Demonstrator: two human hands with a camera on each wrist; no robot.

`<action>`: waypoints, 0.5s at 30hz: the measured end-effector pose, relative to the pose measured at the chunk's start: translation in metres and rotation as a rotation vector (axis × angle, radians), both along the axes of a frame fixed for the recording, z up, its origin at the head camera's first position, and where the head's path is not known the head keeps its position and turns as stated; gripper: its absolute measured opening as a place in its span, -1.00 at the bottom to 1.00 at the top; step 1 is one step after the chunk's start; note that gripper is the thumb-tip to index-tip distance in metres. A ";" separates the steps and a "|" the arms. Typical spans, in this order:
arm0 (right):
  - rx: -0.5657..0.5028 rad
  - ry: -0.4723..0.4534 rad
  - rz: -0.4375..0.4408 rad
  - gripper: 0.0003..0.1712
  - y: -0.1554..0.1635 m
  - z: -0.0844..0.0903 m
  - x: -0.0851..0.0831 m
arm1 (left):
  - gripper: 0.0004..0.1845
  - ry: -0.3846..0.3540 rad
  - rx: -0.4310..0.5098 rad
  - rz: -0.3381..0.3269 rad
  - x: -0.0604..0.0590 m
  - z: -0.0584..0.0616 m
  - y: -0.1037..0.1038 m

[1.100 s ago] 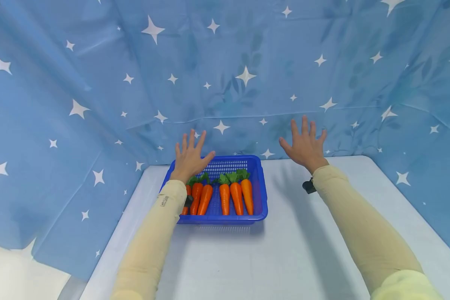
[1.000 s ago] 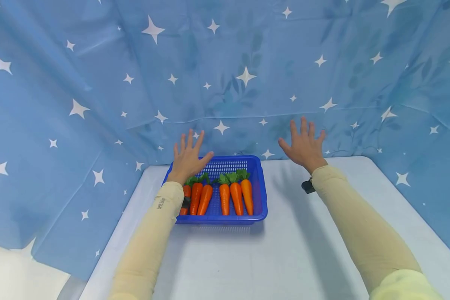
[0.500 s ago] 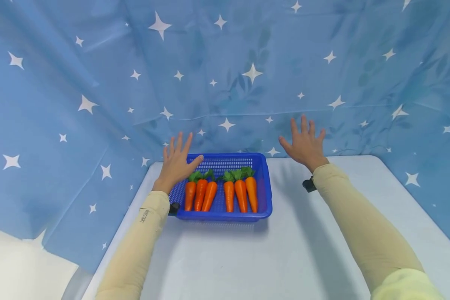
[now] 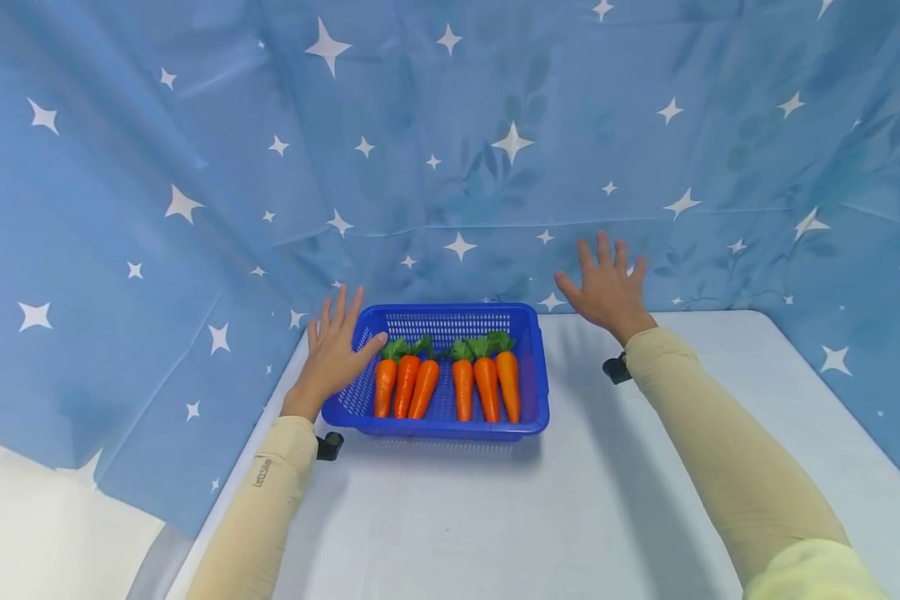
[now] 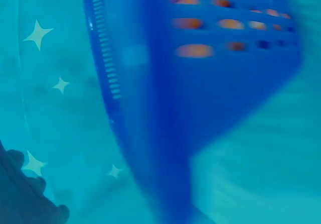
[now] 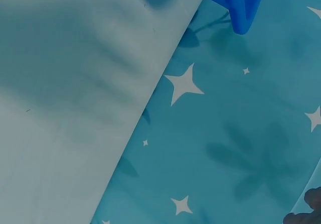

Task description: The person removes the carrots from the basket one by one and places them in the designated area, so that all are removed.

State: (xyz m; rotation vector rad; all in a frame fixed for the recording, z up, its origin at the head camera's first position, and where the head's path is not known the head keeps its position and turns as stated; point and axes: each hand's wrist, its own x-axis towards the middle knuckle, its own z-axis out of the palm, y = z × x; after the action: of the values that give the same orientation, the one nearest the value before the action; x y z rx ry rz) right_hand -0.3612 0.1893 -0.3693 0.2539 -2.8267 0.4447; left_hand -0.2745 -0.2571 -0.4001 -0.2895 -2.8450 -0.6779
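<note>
A blue slotted plastic basket point(image 4: 532, 379) stands on the white table, holding several orange toy carrots point(image 4: 450, 383) with green tops. My left hand point(image 4: 333, 354) hovers with fingers spread by the basket's left rim, thumb near the rim; whether it touches is unclear. My right hand point(image 4: 607, 287) is raised with fingers spread, to the right of the basket's far corner, holding nothing. The left wrist view shows the basket's wall point(image 5: 165, 108) close up and blurred, with carrots showing through the slots. The right wrist view catches a basket corner point(image 6: 241, 8) and my fingertips point(image 6: 306, 209).
A blue star-printed cloth point(image 4: 450, 125) hangs behind and around the table. The white table surface point(image 4: 532, 517) stretches in front of and to the right of the basket. Small black cameras point(image 4: 617, 367) sit on both wrists.
My left hand has moved down and left, from over the carrots to the basket's left rim. The right hand has stayed almost still. The head view has shifted slightly.
</note>
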 end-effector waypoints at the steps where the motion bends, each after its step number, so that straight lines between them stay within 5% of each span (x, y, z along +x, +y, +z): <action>1: 0.001 0.003 0.003 -0.04 -0.001 0.000 0.000 | 0.03 -0.004 0.007 0.001 0.003 -0.004 -0.003; 15: -0.020 -0.030 0.054 -0.06 -0.016 0.001 0.000 | 0.09 -0.137 0.114 0.033 0.035 -0.051 -0.025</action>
State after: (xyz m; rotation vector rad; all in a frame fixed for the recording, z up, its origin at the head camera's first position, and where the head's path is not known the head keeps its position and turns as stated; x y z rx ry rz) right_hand -0.3613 0.1737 -0.3680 0.3223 -2.8488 0.4921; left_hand -0.2395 -0.2822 -0.4515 -0.1838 -2.9178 -0.8808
